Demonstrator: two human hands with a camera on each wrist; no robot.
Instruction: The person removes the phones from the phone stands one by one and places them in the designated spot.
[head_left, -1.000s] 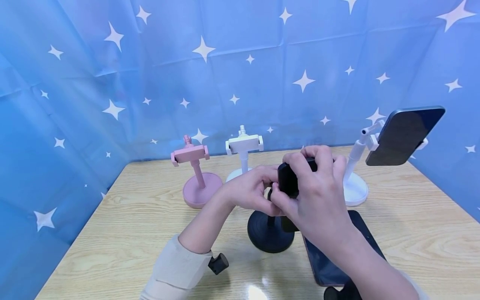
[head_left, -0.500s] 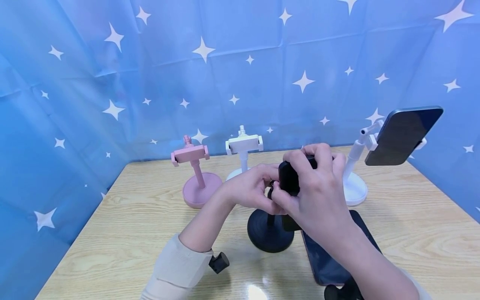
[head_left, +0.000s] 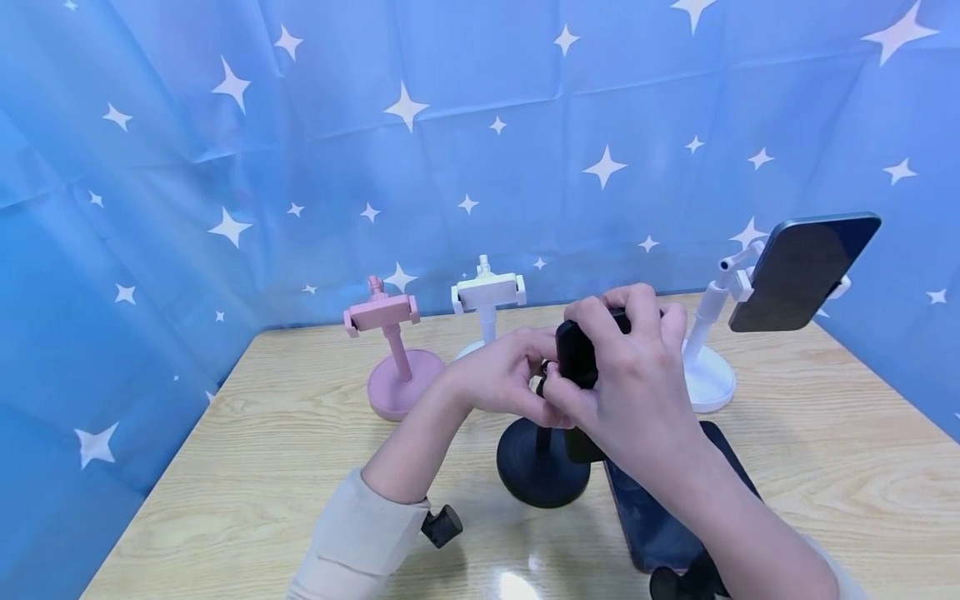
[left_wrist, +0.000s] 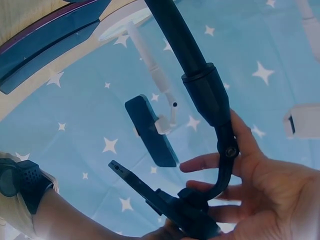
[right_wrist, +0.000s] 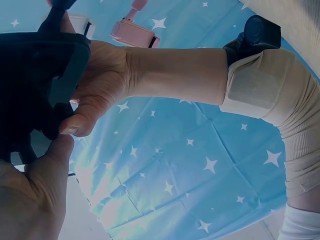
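Note:
A black phone stand (head_left: 543,471) stands near the middle of the wooden table, with a dark phone (head_left: 576,354) at its clamp. My left hand (head_left: 501,375) holds the stand near its head; in the left wrist view its fingers lie around the bent arm (left_wrist: 226,172) below the pole. With fingers over the top edge and thumb at the near side, my right hand (head_left: 637,387) grips the phone. Both thumbs come together at the clamp's edge in the right wrist view. My hands hide much of the clamp and phone.
Behind my hands stand a pink phone stand (head_left: 401,379) and a white stand (head_left: 487,292). To the right, another white stand (head_left: 708,379) bears a phone (head_left: 806,271). A dark tablet (head_left: 660,533) lies under my right forearm. A blue star-patterned cloth (head_left: 480,158) hangs behind.
The head view has tilted slightly, so the scene sits a little lower. Both hands keep their hold on the stand and phone, with hardly any visible movement.

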